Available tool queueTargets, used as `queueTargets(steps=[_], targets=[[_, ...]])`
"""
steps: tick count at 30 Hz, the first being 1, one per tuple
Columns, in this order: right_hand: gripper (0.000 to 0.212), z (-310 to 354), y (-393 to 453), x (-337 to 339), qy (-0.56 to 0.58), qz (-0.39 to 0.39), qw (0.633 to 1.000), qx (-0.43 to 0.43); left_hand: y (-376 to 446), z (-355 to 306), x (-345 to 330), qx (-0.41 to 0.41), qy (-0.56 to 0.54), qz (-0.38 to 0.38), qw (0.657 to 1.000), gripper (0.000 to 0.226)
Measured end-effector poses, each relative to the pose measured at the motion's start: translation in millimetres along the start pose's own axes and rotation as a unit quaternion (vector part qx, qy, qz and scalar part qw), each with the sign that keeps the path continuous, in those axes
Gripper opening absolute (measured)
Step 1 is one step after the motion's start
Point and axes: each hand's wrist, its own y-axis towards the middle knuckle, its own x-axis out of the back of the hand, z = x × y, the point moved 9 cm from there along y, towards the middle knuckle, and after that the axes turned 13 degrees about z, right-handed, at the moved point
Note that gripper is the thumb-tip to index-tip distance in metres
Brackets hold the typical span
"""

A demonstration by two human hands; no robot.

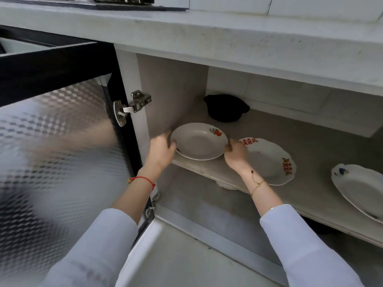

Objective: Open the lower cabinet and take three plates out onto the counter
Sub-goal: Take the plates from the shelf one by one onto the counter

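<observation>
The lower cabinet stands open, its door (62,141) swung out to the left. On the cabinet shelf (310,154) lie three plates. A round white plate (199,141) with a red fruit print sits at the left end; my left hand (162,147) grips its left rim and my right hand (235,151) grips its right rim. Just right of it lies a scalloped plate (271,162) with red patterns, partly behind my right wrist. A white plate with a blue mark (360,189) lies at the far right. The counter (207,32) runs above.
A black pot (226,108) stands at the back of the shelf behind the round plate. A hinge (132,106) sticks out on the left cabinet wall. A stove edge (124,3) sits on the counter at the top. Below the shelf is a lower compartment.
</observation>
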Motion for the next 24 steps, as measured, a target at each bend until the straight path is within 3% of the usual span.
queueTargets(steps=[10,15,24], targets=[[0.033,1,33,-5,-0.003,0.015,1.000,-0.019,34,38,-31,0.060,-0.047,0.061,0.995,0.039],[0.031,-1,40,0,-0.006,0.011,0.999,-0.046,36,47,-43,0.062,-0.125,0.083,0.987,0.035],[0.030,-4,20,1,0.128,-0.057,0.989,-0.034,23,50,-38,0.021,-0.239,0.048,0.970,0.040]])
